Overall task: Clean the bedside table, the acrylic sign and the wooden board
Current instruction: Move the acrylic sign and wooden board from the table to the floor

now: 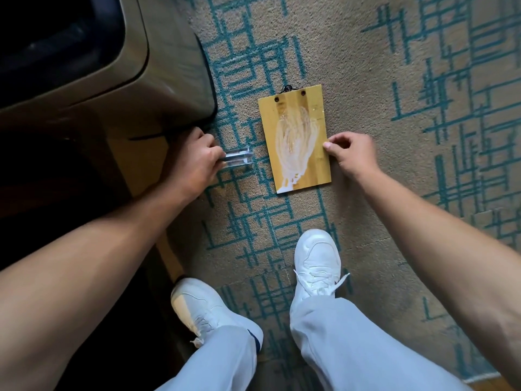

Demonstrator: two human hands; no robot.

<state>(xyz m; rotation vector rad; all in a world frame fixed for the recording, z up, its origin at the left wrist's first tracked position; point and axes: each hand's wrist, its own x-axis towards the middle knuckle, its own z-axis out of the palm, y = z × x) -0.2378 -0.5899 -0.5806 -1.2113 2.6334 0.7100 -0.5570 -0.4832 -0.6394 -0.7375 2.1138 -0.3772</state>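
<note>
Carpet [394,80] fills the frame. Wooden board [294,139], centre, lies flat, smeared white. Right hand [352,153] pinches its right edge. Left hand [198,159], centre left, grips the acrylic sign [239,158] beside the dark furniture base [169,80]. Judgement: lift both level, smear upward. Open room right; the left side is tight against the furniture.

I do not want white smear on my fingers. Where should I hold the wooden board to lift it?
Pinch the wooden board by its bare right long edge, where the right hand already touches it. The white smear covers the middle and lower left corner.
</note>
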